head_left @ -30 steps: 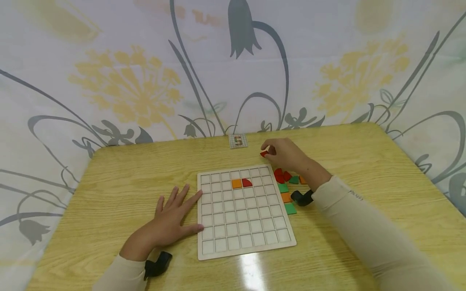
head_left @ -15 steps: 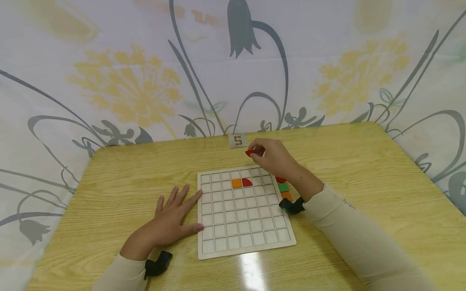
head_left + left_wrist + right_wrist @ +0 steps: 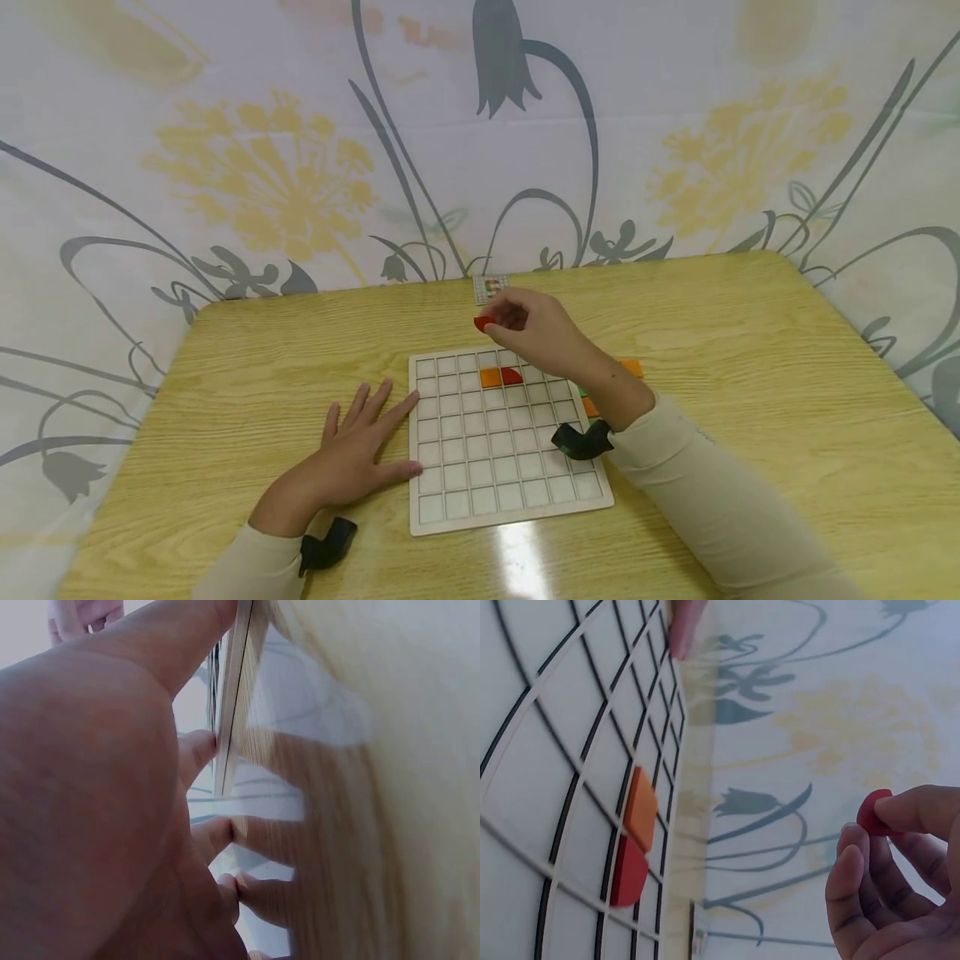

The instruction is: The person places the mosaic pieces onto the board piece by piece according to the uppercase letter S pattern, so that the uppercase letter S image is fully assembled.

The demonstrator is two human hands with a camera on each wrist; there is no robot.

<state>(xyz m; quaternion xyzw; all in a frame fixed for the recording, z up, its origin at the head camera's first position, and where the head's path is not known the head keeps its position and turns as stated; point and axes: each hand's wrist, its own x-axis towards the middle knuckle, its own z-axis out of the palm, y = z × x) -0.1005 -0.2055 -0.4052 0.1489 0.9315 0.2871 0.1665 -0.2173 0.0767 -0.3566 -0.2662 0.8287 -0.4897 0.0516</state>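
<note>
A white grid board (image 3: pixel 480 450) lies on the table. In its second row an orange square (image 3: pixel 490 378) and a red quarter-round piece (image 3: pixel 512 376) sit side by side; the right wrist view shows the orange square (image 3: pixel 640 810) and red piece (image 3: pixel 630 874) too. My right hand (image 3: pixel 543 333) pinches another red piece (image 3: pixel 483 322) between thumb and finger, raised over the board's far edge. My left hand (image 3: pixel 348 462) lies with fingers spread, thumb and index finger touching the board's left edge; the left wrist view shows this hand (image 3: pixel 97 795) against the board's side (image 3: pixel 234 697).
A small patterned card (image 3: pixel 491 287) lies at the table's back edge, partly behind my right hand. Orange pieces (image 3: pixel 632 367) and a bit of green show right of the board, partly hidden by my right forearm. A flower-printed cloth (image 3: pixel 420 150) hangs behind the table.
My right hand has moved left with the red piece, from beyond the board's far right corner to near the card. The left hand has stayed in place.
</note>
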